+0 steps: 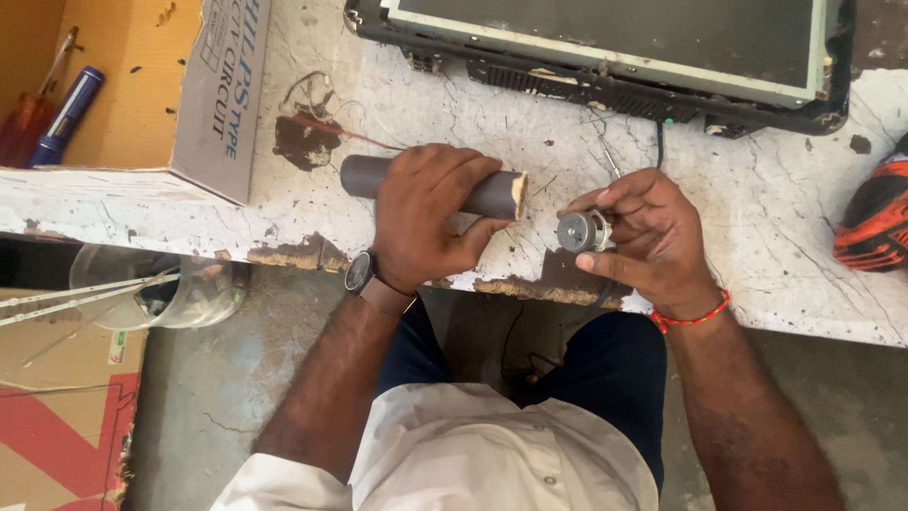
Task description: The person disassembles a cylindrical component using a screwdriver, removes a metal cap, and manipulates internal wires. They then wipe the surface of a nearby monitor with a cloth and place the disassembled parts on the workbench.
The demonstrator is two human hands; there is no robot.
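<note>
The white shirt (454,454) and dark trousers (605,378) sit closest to the lens, with both forearms reaching out from them over the bench edge. The left hand (426,218) is wrapped around a dark grey pipe (492,194), fingers curled over the top and thumb beneath, so the cut end points toward the other hand and lies flat on the worn white bench (776,227). A watch (359,273) sits on that wrist. Just beside the pipe's open end, the right hand (653,237) pinches a small round metal motor (579,231) between thumb and fingertips, its flat face turned toward the pipe, seemingly lined up with the bore. A red thread band (695,317) circles this wrist.

Far out past the left hand, an open cardboard box (132,104) holds a screwdriver with a blue handle (64,115) and a red-handled tool (24,128). Below it, a clear jar (189,293) holds thin rods. Beyond both hands lies a dismantled screen panel (605,47).
</note>
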